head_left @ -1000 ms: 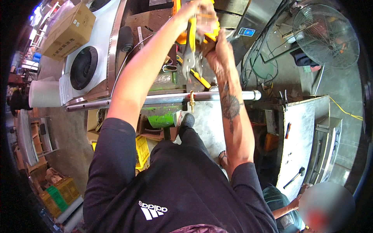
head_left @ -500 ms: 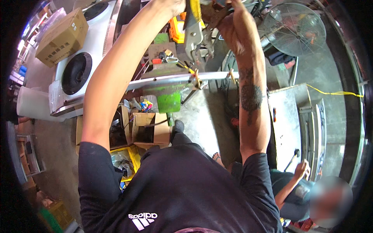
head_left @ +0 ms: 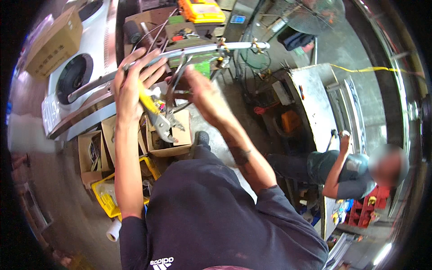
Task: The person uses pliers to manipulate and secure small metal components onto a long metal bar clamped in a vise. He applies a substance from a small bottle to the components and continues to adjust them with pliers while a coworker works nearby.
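Observation:
A long silvery pipe (head_left: 198, 49) with small brass valves (head_left: 256, 45) crosses in front of me. My left hand (head_left: 129, 92) reaches to it, fingers spread over the pipe. Yellow-handled pliers (head_left: 155, 118) hang from that hand, handle against the thumb side, metal jaws pointing down toward me. My right hand (head_left: 204, 96) is smeared by motion, just right of the left one and below the pipe. Its fingers are around a second pair of pliers with dark handles (head_left: 170, 95); these lie close beside the yellow-handled pair, and whether the two touch is unclear.
A stove-like metal unit (head_left: 101, 45) bears a cardboard box (head_left: 56, 42) at left. Open cartons (head_left: 182, 135) and a yellow basket (head_left: 105, 204) stand below. An orange case (head_left: 202, 10) lies beyond the pipe. Another person (head_left: 342, 173) works at a bench (head_left: 310, 90) on the right.
Both hands came down and toward me from the far upper edge, bringing the pliers. My left hand now reaches over the pipe. The view has shifted, so the bench and other person show more fully.

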`<state>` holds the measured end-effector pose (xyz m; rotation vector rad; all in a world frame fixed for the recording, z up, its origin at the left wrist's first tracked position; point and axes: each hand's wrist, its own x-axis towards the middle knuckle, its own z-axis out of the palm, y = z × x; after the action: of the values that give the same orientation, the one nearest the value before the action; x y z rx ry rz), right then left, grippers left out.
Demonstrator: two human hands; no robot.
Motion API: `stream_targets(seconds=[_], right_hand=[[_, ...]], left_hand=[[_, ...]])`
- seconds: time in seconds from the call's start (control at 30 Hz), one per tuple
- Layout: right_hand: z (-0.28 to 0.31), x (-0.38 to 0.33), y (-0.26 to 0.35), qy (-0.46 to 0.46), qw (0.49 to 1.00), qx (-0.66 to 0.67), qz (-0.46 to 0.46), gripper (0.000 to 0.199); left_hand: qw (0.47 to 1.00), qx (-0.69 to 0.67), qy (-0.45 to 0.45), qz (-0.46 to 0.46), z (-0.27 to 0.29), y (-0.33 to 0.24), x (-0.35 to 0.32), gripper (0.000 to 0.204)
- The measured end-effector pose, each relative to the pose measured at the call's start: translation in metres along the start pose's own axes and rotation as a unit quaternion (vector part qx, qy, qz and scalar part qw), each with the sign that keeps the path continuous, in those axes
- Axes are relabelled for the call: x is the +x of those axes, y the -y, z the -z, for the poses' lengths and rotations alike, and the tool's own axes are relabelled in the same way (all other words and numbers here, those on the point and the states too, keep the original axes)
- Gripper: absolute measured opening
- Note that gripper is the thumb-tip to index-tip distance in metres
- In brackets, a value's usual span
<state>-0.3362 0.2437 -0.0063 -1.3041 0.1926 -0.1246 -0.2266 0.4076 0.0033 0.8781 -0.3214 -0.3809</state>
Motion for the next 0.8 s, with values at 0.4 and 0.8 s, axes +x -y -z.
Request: stream_targets(seconds=[0.4, 0.8], right_hand=[[0.030, -0.049, -0.034, -0.220, 0.966, -0.080, 0.108, 0.032], [0.100, -0.176, -0.058, -0.248, 0.967, 0.054, -0.033, 0.039]], left_hand=[[0.982, 0.106, 0.141, -0.064, -0.064, 0.047, -0.029, 0.028], [0.924, 0.344, 0.157, -0.061, -0.035, 0.095, -0.052, 0.014]])
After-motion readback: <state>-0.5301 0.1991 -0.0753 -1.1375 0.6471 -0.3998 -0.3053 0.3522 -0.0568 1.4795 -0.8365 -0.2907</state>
